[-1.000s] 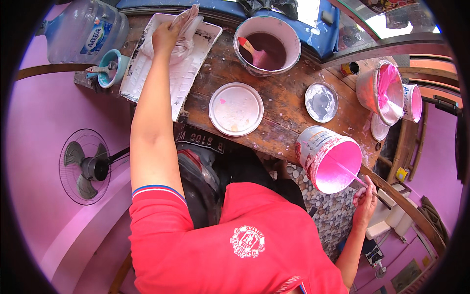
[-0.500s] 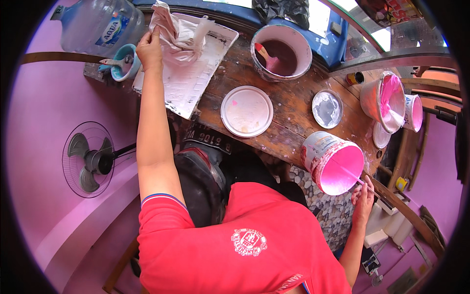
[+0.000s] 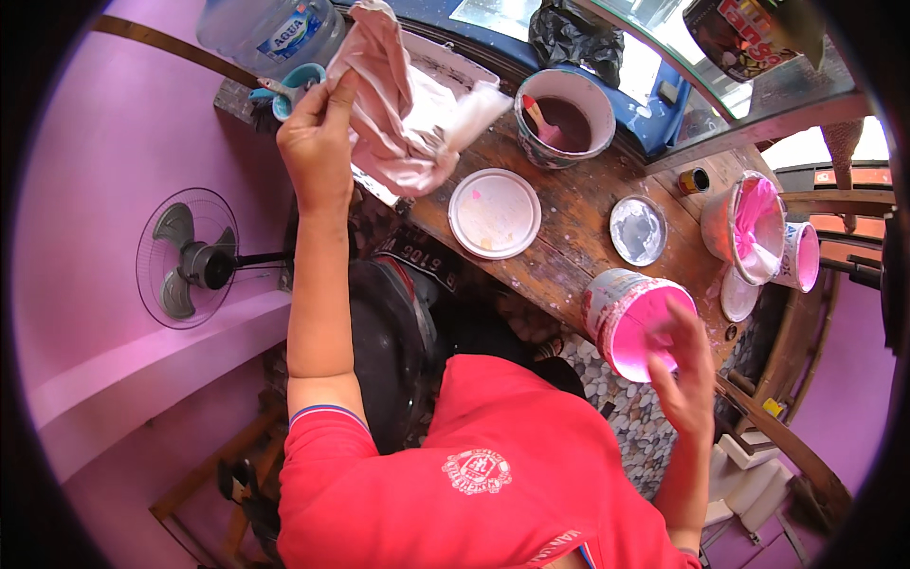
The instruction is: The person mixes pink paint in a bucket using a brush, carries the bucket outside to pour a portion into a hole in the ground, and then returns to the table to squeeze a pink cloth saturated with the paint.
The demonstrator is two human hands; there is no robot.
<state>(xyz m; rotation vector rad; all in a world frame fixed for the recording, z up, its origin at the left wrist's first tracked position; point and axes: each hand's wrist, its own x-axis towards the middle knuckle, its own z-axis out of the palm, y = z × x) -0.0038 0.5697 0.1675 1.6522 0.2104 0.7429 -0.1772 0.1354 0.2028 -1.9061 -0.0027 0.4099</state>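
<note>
My left hand (image 3: 316, 152) grips a crumpled pale pink cloth (image 3: 393, 114) raised over a white paint tray (image 3: 445, 59). At the table's front edge a white bucket with bright pink inside (image 3: 607, 299) lies tilted toward me. My right hand (image 3: 682, 370), blurred, is in front of its mouth with fingers apart; whether it touches the rim I cannot tell. A white lid (image 3: 495, 213) and a grey-coated lid (image 3: 637, 229) lie on the wooden table (image 3: 559, 237). Behind them stands a tub of brownish liquid (image 3: 583, 114) with a red-handled brush (image 3: 536, 116) in it.
A water jug (image 3: 242, 28) and blue cup with brushes (image 3: 299, 87) are at back left. Pink-stained containers (image 3: 749, 228) and a small tin (image 3: 692, 180) stand right. A glass frame (image 3: 701, 133) borders the table's back; a fan (image 3: 194, 261) is at left.
My left hand has lifted the cloth off the tray toward me. My right hand has let go of the thin stick it held and risen in front of the bucket, fingers spreading.
</note>
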